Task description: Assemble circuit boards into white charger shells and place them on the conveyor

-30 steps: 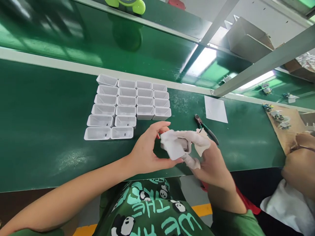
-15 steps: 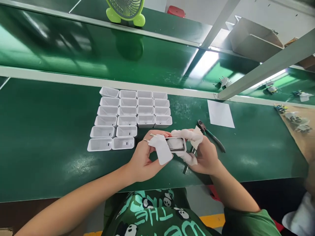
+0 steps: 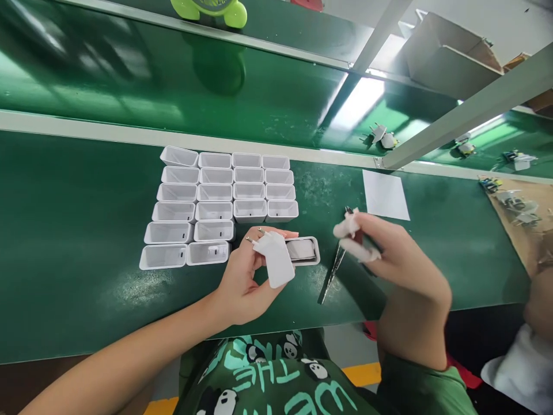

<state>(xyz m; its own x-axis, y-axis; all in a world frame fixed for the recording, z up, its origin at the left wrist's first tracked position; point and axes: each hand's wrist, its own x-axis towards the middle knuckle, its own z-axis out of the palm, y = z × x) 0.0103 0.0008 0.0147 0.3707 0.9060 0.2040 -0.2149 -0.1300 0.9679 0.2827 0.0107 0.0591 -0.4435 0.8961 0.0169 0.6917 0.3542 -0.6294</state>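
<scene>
Probably light and stiff, the housing [image 3: 308, 263] suits side gripping; left fingers [image 3: 259, 297] clamp it; right fingers [image 3: 375, 226], beyond its open end, unclear.

Green fan base [image 3: 211, 8] left of a cardboard box [image 3: 451, 63]

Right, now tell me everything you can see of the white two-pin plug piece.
The white two-pin plug piece looks like smooth plastic: a broad, flat face with rounded lower corners, and two slim pins with metallic-looking tips jutting from its upper-left end. It sits tilted in the left grip, over the green bench, the thumb against its lower edge. To its right it covers part of an open white case; whether the two are joined is hidden.
</scene>
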